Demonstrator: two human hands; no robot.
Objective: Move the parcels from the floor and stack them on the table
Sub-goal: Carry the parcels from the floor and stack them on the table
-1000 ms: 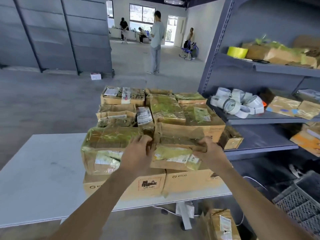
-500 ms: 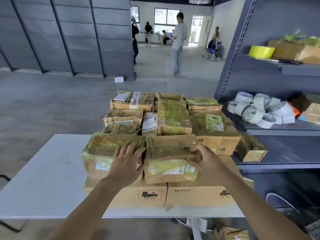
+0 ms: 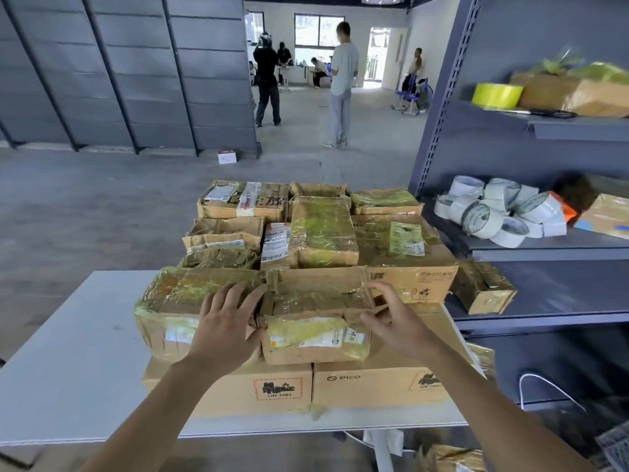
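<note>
Parcels (image 3: 323, 233) in taped cardboard crowd a grey tabletop (image 3: 68, 352), stacked in layers ahead of both hands. Between the hands sits the front parcel (image 3: 316, 321), atop two larger boxes (image 3: 238, 386). The left hand (image 3: 226, 327), fingers spread flat, rests on the neighbouring parcel (image 3: 177, 301) and touches the front one's left side. The right hand (image 3: 398, 321) hangs at its right corner, fingers loosely apart, gripping nothing — contact unclear. Right of that hand, tape rolls (image 3: 493, 212) fill a shelf (image 3: 544, 248).
</note>
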